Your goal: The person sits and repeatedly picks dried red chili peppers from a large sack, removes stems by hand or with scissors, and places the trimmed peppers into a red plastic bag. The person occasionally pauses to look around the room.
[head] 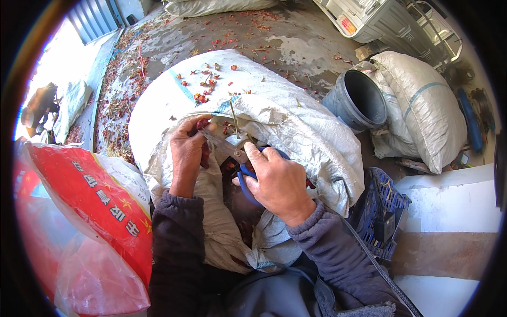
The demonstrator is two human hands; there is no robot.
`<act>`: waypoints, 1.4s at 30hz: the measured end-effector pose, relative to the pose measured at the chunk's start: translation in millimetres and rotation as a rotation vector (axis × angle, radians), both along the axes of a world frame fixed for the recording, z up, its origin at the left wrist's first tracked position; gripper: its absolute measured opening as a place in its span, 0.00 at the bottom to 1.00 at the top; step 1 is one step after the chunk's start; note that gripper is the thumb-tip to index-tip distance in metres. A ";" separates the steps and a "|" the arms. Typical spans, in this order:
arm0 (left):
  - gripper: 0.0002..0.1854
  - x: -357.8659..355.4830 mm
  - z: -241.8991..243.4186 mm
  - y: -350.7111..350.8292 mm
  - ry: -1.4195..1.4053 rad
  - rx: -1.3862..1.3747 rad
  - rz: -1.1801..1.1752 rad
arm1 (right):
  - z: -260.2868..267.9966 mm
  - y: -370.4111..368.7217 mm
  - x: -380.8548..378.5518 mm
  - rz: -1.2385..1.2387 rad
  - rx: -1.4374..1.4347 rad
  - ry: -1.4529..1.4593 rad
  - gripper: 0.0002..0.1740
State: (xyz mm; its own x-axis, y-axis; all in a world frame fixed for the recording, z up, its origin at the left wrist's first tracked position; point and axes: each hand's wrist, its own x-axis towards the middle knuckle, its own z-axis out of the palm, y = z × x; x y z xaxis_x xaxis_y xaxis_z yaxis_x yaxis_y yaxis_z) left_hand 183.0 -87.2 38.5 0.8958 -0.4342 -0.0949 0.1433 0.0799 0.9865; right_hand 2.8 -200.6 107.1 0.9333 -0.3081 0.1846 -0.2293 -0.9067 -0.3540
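Observation:
My left hand (189, 148) pinches a dark red dried chili pepper (202, 123) between thumb and fingers; another dark red pepper (205, 155) hangs just below, by the palm. In my right hand (277, 182) are scissors with blue handles (246, 174); their metal blades point up and left and reach the pinched pepper. Whether the blades touch its stem I cannot tell. Both hands are over the mouth of a large white woven sack (317, 130), with dark red contents partly seen inside. Several small red and orange cut pieces with stems (201, 98) lie on top of the sack.
Left is a red and clear plastic bag (115, 198). A grey bucket (340, 99) lies tilted beside a full white sack (431, 107) at right. Below them sits a blue plastic crate (376, 237), near a dark cord (368, 253). Red scraps litter the concrete floor (297, 51).

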 end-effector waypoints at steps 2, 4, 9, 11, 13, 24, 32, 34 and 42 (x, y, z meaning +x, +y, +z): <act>0.13 0.5 -1.2 0.1 0.014 -0.009 0.004 | 2.3 0.9 0.4 -0.004 -0.016 -0.018 0.33; 0.13 0.9 -2.3 0.2 0.012 -0.024 0.001 | 3.4 1.7 -0.1 -0.005 -0.026 -0.023 0.34; 0.13 0.0 -2.7 2.1 0.032 -0.046 0.012 | 5.7 4.3 -2.5 -0.013 -0.013 -0.005 0.34; 0.13 -0.4 -2.5 2.7 0.012 -0.026 0.013 | 7.2 4.8 -2.7 -0.016 -0.021 0.006 0.33; 0.14 -0.4 -2.9 2.5 0.004 -0.035 0.018 | 8.9 4.6 -2.2 -0.011 -0.051 -0.004 0.33; 0.18 -2.0 -0.7 4.6 -0.030 -0.008 0.010 | 18.9 4.7 -1.9 -0.002 -0.098 0.018 0.30; 0.18 -1.6 -6.4 5.0 -0.025 0.050 -0.004 | 23.5 5.4 1.3 0.039 -0.239 0.022 0.23; 0.19 -1.5 -11.0 3.6 -0.085 0.058 0.007 | 24.5 4.7 1.2 0.044 -0.294 0.016 0.20; 0.18 1.3 -14.7 6.1 -0.205 0.275 0.043 | 32.4 2.4 8.9 0.078 -0.258 0.000 0.12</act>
State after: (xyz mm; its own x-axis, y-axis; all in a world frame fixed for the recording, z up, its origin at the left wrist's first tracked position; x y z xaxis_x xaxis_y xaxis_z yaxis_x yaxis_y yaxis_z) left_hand 184.3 -81.0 23.8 0.9253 -0.3789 -0.0191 -0.0582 -0.1913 0.9798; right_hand 11.7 -198.2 139.5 0.9524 -0.1782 0.2473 -0.1554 -0.9818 -0.1088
